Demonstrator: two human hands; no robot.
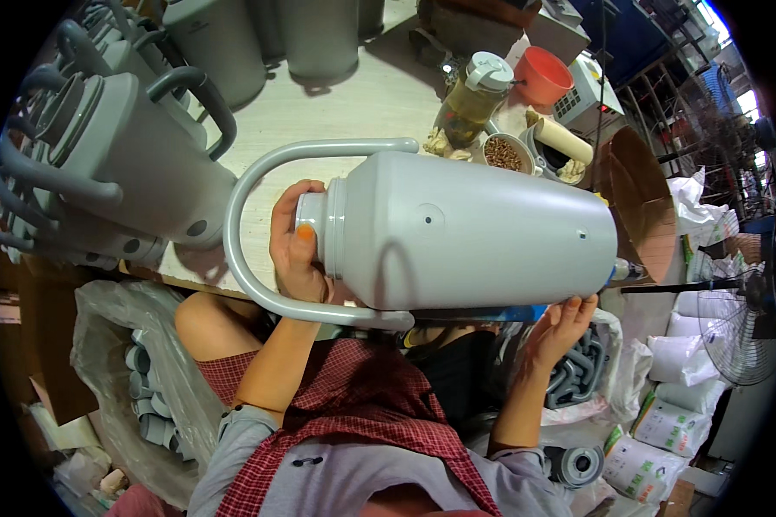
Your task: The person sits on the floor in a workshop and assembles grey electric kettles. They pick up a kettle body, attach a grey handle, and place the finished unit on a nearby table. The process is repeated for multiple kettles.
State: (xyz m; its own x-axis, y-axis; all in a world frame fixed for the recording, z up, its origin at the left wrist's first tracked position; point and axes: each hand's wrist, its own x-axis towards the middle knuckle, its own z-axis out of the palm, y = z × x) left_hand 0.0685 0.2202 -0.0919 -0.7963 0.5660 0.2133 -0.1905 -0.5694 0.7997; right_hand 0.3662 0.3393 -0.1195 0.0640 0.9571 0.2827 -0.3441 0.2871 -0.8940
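A large pale-grey jug [500, 233] lies on its side across the front of the table, neck to the left. My left hand [295, 254] is closed round its neck, thumb over the rim. At the base end, my right hand [562, 332] holds the jug from its near lower edge, fingertips against the body. A curved grey handle [237, 226] loops around the neck and my left hand. Two small dark holes show in the jug's side. The jug hides part of the table and my lap.
Several grey jugs with handles [142, 146] stand at the left. Behind the jug are a lidded bottle [474, 99], a red cup [543, 76] and a pot of small screws [504, 155]. Bags of grey parts [151, 405] and handles [578, 370] flank me; a fan [737, 323] stands right.
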